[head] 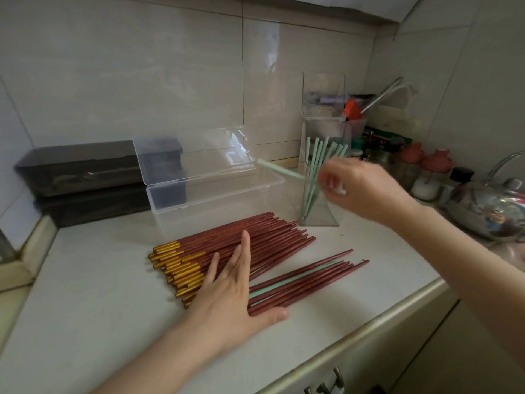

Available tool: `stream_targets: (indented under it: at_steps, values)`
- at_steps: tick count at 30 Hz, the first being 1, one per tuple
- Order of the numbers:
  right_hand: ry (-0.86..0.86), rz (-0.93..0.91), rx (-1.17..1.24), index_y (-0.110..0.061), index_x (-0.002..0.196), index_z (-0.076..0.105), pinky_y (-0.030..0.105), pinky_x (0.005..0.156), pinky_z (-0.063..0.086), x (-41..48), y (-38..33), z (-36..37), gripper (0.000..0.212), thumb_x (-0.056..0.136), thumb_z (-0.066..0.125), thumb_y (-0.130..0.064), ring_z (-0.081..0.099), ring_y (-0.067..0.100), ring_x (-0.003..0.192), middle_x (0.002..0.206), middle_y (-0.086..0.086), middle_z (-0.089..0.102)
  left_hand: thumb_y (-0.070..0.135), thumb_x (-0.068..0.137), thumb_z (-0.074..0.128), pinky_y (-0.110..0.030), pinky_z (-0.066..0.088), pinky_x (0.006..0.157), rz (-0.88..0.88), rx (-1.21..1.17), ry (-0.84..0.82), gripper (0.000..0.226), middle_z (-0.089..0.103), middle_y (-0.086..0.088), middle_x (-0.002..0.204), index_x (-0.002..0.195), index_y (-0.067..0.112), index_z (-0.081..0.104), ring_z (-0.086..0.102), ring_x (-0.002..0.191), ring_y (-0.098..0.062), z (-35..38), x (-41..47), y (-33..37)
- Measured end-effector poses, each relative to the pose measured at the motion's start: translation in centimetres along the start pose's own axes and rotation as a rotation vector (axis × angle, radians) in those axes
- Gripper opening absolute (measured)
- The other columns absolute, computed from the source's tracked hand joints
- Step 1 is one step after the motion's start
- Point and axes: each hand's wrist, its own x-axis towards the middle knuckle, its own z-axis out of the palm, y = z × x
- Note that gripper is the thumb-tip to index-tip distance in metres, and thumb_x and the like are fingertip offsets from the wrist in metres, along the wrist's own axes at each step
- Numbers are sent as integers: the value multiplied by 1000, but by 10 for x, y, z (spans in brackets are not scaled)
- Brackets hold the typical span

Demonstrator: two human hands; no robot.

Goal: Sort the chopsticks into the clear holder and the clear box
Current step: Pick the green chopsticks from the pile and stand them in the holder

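Left hand point(230, 291) flat on the table point(99, 308), palm down, fingers straight and spread: grip apart, clamped on nothing. Its fingers lie over the big pile of red chopsticks point(255, 237), gold-capped ends pointing left, tips pointing right and up toward the holder. The thumb sits at the near ends of a smaller bunch point(321, 268) of red sticks just right of the main pile, with one stray green chopstick point(272, 290) mixed into it. Right hand point(366, 186) is raised beside the clear holder point(324, 214), motion-blurred; grip is curled and clamped on a held green chopstick point(279, 169), which sticks out leftward, roughly level, over the right end of the clear box point(216, 206). The holder stands upright on the table just right of the box, with several green chopsticks point(318, 155) standing in it, fanned and leaning. The box sits behind the red pile, its lid point(196, 155) hinged open and tilted back toward the wall. Two dark black boxes point(82, 177) are stacked left of the box against the wall. A tall clear container point(324, 109) with utensils is behind the holder. Jars point(434, 166) and a shiny metal kettle point(488, 209) are at far right.
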Motion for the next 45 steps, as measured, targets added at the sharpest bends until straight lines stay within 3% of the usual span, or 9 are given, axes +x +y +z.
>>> stream_targets:
  at_steps: [4, 7, 11, 16, 21, 26, 32, 41, 45]
  values:
    - [353, 387, 398, -13, 90, 57, 14, 67, 49, 29, 8, -15, 15, 81, 65, -4, 58, 6, 71, 84, 2, 61, 87, 66, 17, -36, -15, 116, 3, 53, -13, 110, -28, 8, 151, 126, 24, -49, -29, 136, -5, 2, 1, -1]
    - [462, 614, 580, -11, 94, 53, 20, 58, 55, 57, 17, -18, 19, 80, 64, -3, 64, 17, 72, 88, 7, 60, 87, 66, 16, -37, -15, 116, 2, 67, -20, 109, -30, 8, 150, 129, 23, -46, -30, 136, -5, 1, 1, -1]
    - [316, 799, 596, -10, 98, 50, 25, 54, 58, 80, 32, -2, 22, 82, 64, -3, 67, 21, 71, 99, 14, 61, 87, 67, 15, -38, -14, 116, 0, 91, -23, 109, -31, 8, 149, 130, 22, -45, -30, 136, -6, 1, 1, -1]
    - [104, 898, 527, -8, 77, 56, 20, 50, 55, 75, 42, 18, 12, 83, 67, -8, 67, 20, 65, 92, 18, 65, 88, 65, 12, -39, -13, 116, -4, 109, -44, 109, -33, 7, 149, 131, 21, -44, -31, 135, -6, 2, 3, -1]
    - [154, 836, 442, 1, 96, 63, 33, 73, 57, 61, 41, 20, 14, 87, 61, -10, 67, 21, 70, 89, 16, 68, 87, 66, 10, -39, -15, 116, -2, 135, -50, 107, -35, 8, 148, 134, 21, -40, -33, 135, -6, 3, 4, -2]
    - [382, 596, 325, -7, 112, 63, 16, 79, 49, 46, 10, 5, 22, 91, 57, -9, 57, 5, 80, 100, 3, 65, 86, 65, 7, -39, -16, 115, -11, 164, -52, 106, -33, 5, 149, 139, 21, -32, -32, 135, -8, 4, 5, -1]
    - [-474, 134, 425, -19, 97, 70, 5, 64, 44, -10, -56, 23, 12, 86, 64, -17, 61, -2, 72, 85, -15, 63, 87, 60, 1, -41, -16, 115, -5, 195, -37, 110, -28, 1, 152, 145, 20, -21, -31, 137, -10, 6, 7, -3]
    - [-510, -86, 377, -19, 91, 73, 7, 61, 34, -42, -66, 38, 9, 86, 65, -18, 49, 0, 67, 86, -9, 62, 87, 59, 2, -41, -15, 115, -11, 186, -31, 109, -29, 2, 151, 143, 22, -25, -30, 136, -10, 5, 7, -1]
    - [-519, -144, 269, -16, 96, 71, 19, 64, 34, -37, -69, 39, 14, 89, 59, -16, 56, 11, 80, 94, -3, 64, 85, 64, 9, -39, -16, 115, -8, 173, -20, 104, -28, 2, 152, 143, 26, -25, -29, 137, -9, 4, 6, 0]
